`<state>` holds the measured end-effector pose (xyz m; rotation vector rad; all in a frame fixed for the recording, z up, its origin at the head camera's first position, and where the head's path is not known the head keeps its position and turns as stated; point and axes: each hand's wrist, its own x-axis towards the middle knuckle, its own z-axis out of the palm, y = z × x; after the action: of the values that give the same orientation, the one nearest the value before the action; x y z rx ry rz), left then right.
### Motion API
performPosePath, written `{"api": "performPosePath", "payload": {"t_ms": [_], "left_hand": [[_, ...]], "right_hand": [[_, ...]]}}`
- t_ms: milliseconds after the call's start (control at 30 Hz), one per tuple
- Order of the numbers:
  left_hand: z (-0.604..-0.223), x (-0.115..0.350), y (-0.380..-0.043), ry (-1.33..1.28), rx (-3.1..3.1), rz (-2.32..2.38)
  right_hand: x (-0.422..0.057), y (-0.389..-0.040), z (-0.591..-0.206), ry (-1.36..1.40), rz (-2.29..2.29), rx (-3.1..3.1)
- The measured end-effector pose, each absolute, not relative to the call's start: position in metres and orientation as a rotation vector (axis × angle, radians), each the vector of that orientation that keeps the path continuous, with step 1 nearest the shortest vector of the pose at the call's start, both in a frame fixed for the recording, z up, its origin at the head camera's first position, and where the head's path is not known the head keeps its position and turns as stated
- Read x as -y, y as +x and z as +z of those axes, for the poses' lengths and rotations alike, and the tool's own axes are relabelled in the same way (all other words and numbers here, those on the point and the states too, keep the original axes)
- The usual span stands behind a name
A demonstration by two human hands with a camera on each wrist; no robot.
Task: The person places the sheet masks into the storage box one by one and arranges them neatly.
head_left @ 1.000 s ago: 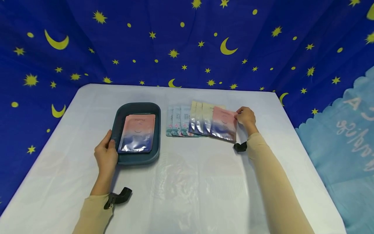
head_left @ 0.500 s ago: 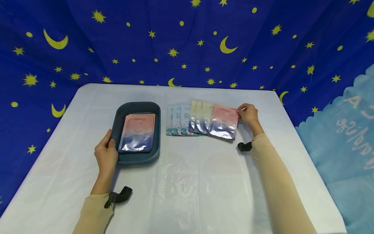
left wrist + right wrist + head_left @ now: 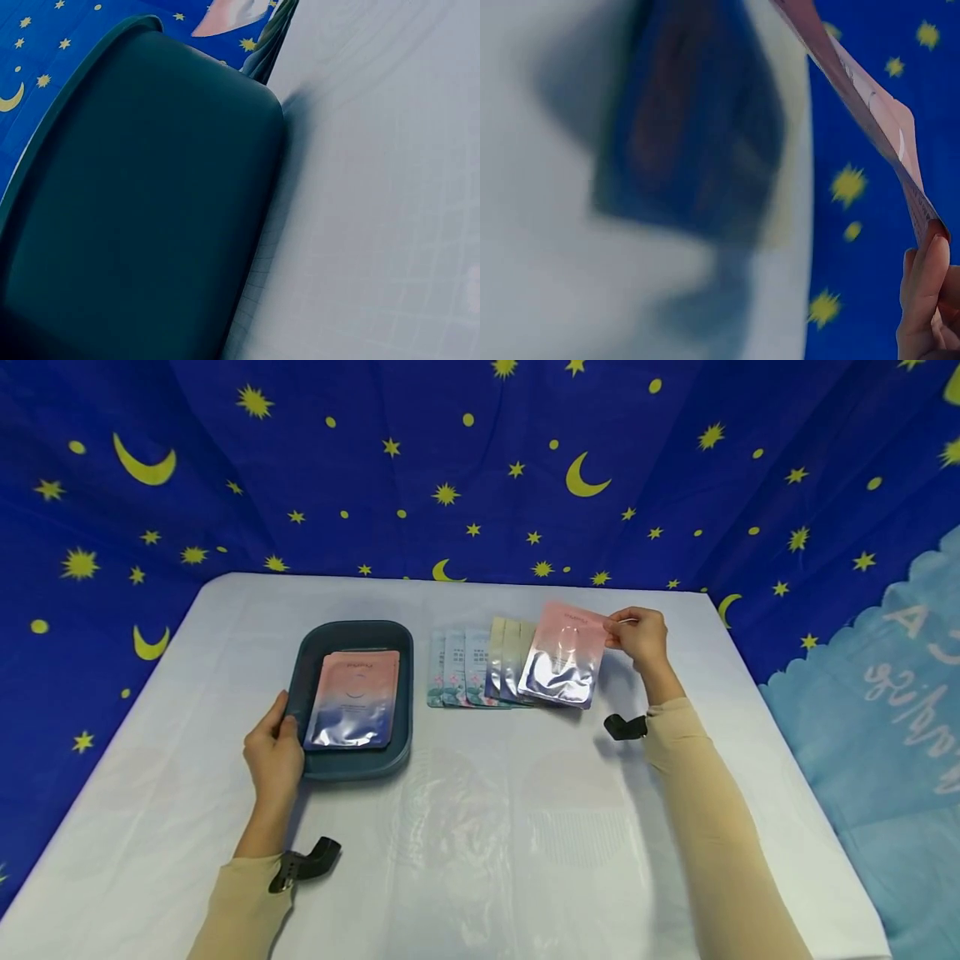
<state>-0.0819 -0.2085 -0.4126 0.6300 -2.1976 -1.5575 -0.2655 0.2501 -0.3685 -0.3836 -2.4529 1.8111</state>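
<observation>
Over the white table (image 3: 480, 877), the person's right hand (image 3: 642, 637) is pinching a pink-and-blue packet (image 3: 564, 652) by its upper right corner, and I'm seeing it tilting, with its top edge standing clear of the tabletop; whether its lower edge is touching anything beneath, I can't tell. That packet is partly covering the cream-topped packets (image 3: 508, 664), which are overlapping in a row, and these in turn are lying over the pale blue packets (image 3: 455, 668) to their left. Well over on the left side, the left hand (image 3: 275, 752) is gripping the dark teal tray (image 3: 356, 767) at its near left side, thumb by the rim. Inside the tray, a stack of pink-and-blue packets (image 3: 352, 702) is lying flat, silvery light glinting off the lower part. Behind everything, a deep blue backdrop (image 3: 495, 452) is hanging, scattered with yellow moons and stars.
</observation>
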Motion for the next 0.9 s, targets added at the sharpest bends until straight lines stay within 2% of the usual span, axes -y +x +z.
{"api": "performPosePath", "payload": {"t_ms": [200, 467, 667, 900], "left_hand": [[-0.412, 0.209, -0.082, 0.619, 2.192, -1.566], [-0.413, 0.209, -0.083, 0.612, 2.198, -1.574], [-0.414, 0.209, -0.083, 0.617, 2.195, -1.563], [-0.415, 0.210, -0.083, 0.619, 2.187, -1.551]], "right_hand": [[-0.196, -0.263, -0.343, -0.286, 1.981, 2.357], [-0.095, -0.242, -0.318, -0.054, 2.172, 2.366], [-0.029, -0.227, -0.322, 0.155, 2.048, 2.507], [0.018, -0.220, -0.343, 0.204, 1.832, 2.666]]}}
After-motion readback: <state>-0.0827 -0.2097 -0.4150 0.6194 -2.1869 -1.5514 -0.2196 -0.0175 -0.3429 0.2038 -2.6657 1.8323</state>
